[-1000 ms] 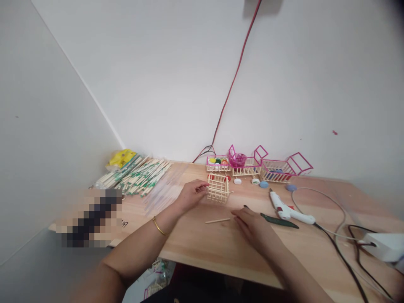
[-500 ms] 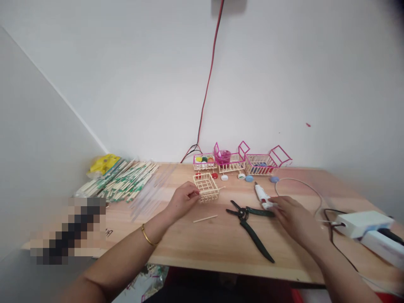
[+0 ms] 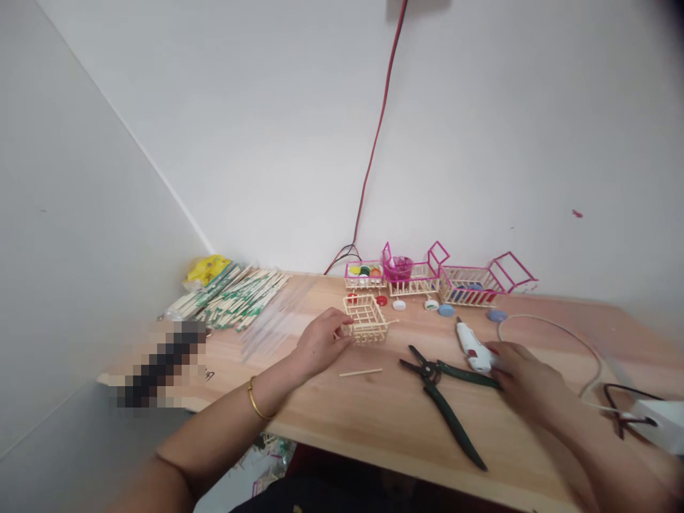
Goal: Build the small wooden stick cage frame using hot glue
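A small basket of bare wooden sticks (image 3: 366, 324) stands near the middle of the table. My left hand (image 3: 323, 342) has its thumb and fingers closed at the basket's near left corner. A white glue gun (image 3: 473, 349) lies with its nozzle pointing away from me. At its rear end is my right hand (image 3: 526, 381), slightly blurred, with the fingers closed around the handle. The dark green cutting pliers (image 3: 452, 420) rest with spread handles, one of them reaching towards my right hand. In front of the basket lies a single short stick (image 3: 361, 372).
Pink-trimmed stick baskets (image 3: 414, 281) line the wall, with several bottle caps (image 3: 446, 311) before them. Piled sticks (image 3: 249, 299), clear rods (image 3: 278, 320) and a yellow package (image 3: 207, 271) lie left. The white cable (image 3: 574, 338) loops towards a power strip (image 3: 657, 420) at right.
The view has swung left, so everything appears further right. My right hand stays at the glue gun and my left hand at the stick basket. Neither object has clearly moved on the table.
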Demonstrator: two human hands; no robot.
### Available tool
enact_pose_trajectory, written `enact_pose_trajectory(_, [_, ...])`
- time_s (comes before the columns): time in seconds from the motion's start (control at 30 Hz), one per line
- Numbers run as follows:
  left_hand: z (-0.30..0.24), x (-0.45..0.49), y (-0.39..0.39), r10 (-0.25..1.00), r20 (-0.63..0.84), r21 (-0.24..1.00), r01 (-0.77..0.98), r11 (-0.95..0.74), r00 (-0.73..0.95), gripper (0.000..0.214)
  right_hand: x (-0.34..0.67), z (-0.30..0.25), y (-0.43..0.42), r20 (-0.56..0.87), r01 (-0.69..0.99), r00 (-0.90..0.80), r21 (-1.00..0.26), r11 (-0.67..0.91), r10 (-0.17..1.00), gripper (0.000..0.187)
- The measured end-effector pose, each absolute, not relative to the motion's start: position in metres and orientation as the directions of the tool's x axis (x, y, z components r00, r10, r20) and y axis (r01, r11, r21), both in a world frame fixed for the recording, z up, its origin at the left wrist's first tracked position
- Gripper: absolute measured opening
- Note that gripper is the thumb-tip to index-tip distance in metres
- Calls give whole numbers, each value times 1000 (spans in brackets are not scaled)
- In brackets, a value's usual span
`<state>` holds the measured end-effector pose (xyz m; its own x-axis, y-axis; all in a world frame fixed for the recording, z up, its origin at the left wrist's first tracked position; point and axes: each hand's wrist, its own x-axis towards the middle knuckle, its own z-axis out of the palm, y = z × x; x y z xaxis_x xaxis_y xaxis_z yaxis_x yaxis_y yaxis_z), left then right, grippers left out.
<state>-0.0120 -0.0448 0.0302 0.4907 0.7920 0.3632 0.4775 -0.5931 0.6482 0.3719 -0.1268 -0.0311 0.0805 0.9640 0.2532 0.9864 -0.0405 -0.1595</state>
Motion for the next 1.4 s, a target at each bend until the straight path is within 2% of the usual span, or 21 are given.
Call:
enact_pose_trajectory(0.13, [24, 0, -38, 777, 394, 620, 482, -619, 492, 27, 369, -28, -123, 242, 983, 121, -166, -82, 963, 36])
enact_pose_trajectory(0.3, [19, 3, -29, 752, 419, 551, 515, -656, 509, 15, 370, -6, -130, 284, 967, 193, -215, -134, 939, 37])
enact_pose_trajectory(0.37, [18, 2, -28, 746, 424, 553, 506, -662, 513, 12, 365, 9, -138, 311, 957, 168, -280, -79, 936, 32])
enact_pose_trajectory(0.43, [17, 2, -28, 748, 425, 565, 496, -660, 511, 10, 352, 24, -147, 318, 876, 185, -482, -10, 930, 28])
enact_pose_trajectory(0.5, [16, 3, -28, 752, 421, 590, 476, -652, 508, 10, 332, 37, -155, 271, 799, 193, -601, 9, 943, 34])
enact_pose_trajectory(0.67, [11, 5, -28, 737, 445, 637, 399, -660, 508, 12, 290, 38, -161, 252, 665, 154, -742, 89, 956, 27])
enact_pose_trajectory(0.83, [10, 3, -29, 725, 435, 662, 357, -659, 533, 13, 279, 21, -156, 267, 618, 157, -778, 116, 951, 18])
enact_pose_trajectory(1.03, [8, 3, -29, 710, 433, 650, 354, -673, 555, 13, 269, 26, -146, 260, 600, 206, -795, 88, 943, 17])
enact_pose_trajectory(1.4, [6, 3, -29, 705, 439, 631, 367, -683, 557, 14, 260, 35, -138, 99, 539, 243, -841, -49, 965, 22])
